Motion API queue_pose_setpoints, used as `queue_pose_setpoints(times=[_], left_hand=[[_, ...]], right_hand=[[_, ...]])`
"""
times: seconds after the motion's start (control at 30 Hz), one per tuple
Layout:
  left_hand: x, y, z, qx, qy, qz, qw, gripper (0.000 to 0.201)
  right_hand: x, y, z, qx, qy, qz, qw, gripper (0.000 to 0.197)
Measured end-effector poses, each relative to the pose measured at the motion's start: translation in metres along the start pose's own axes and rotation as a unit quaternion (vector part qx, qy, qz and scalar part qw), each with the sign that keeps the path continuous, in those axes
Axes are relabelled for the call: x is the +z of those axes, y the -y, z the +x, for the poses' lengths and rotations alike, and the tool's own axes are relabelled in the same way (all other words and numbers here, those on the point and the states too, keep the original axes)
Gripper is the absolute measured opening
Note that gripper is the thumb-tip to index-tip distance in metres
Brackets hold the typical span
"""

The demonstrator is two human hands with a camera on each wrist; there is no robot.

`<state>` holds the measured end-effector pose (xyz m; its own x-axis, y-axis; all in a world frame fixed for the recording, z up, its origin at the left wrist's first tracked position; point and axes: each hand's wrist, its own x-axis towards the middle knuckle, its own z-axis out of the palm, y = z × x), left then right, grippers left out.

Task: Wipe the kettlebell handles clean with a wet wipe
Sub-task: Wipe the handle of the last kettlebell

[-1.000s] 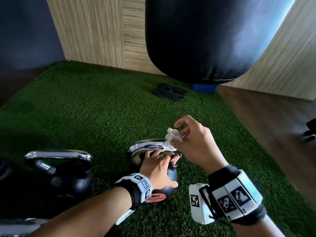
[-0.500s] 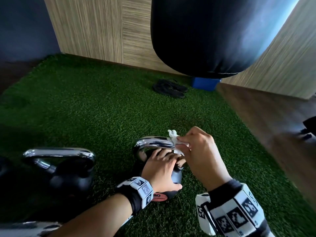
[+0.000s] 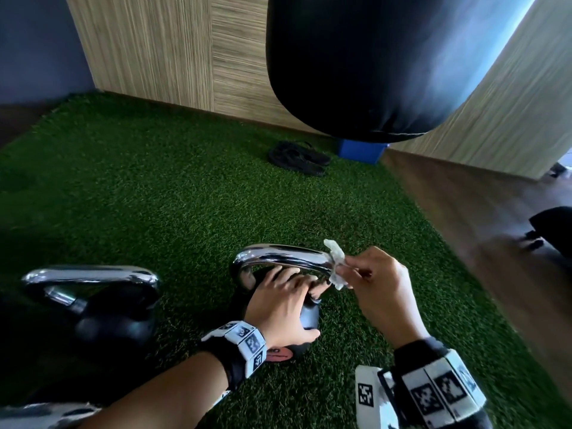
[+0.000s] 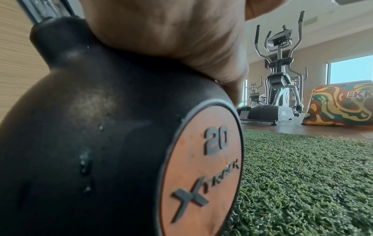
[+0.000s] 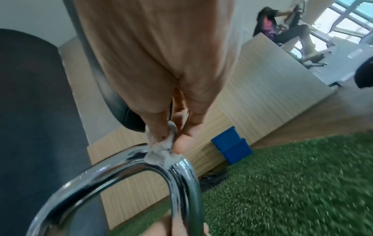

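A black kettlebell [image 4: 101, 127] with an orange "20" disc stands on the green turf. Its chrome handle [image 3: 278, 253] arches over my left hand [image 3: 284, 305], whose palm and fingers lie curved over the top of the ball. My right hand [image 3: 371, 280] pinches a crumpled white wet wipe [image 3: 335, 263] between thumb and fingertips. The wipe presses against the right bend of the chrome handle [image 5: 177, 161], where the wet wipe [image 5: 161, 148] bunches under my thumb. A second kettlebell [image 3: 108, 311] with a chrome handle stands to the left.
A black punching bag [image 3: 387, 63] hangs ahead above the turf. Dark sandals [image 3: 298, 157] and a blue box [image 3: 360, 151] lie near the wood-panel wall. Wooden floor runs along the right. An elliptical machine [image 4: 280, 75] and a colourful block [image 4: 341, 105] stand beyond the turf.
My right hand has carried the wipe from the middle-right of the handle's top out to its right bend. The left hand has stayed on the ball.
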<state>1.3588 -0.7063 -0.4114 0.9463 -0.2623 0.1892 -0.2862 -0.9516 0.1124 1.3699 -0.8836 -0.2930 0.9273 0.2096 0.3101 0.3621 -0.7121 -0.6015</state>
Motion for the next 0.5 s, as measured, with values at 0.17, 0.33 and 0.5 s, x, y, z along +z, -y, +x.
queue_pose_setpoints(times=[0.17,0.33,0.5], left_hand=[[0.0,-0.001,-0.003,-0.001,-0.007,-0.001,1.0,0.098],[-0.003,-0.003,-0.005,0.005,-0.005,0.024,1.0,0.102],[-0.01,-0.003,-0.008,0.007,0.03,0.007,0.999,0.111]], right_hand=[[0.01,-0.022,-0.003,0.052,0.002,0.146,0.988,0.013],[0.015,-0.039,-0.01,0.143,0.056,0.341,0.927,0.012],[0.026,-0.053,-0.013,0.156,0.06,0.416,0.894,0.012]])
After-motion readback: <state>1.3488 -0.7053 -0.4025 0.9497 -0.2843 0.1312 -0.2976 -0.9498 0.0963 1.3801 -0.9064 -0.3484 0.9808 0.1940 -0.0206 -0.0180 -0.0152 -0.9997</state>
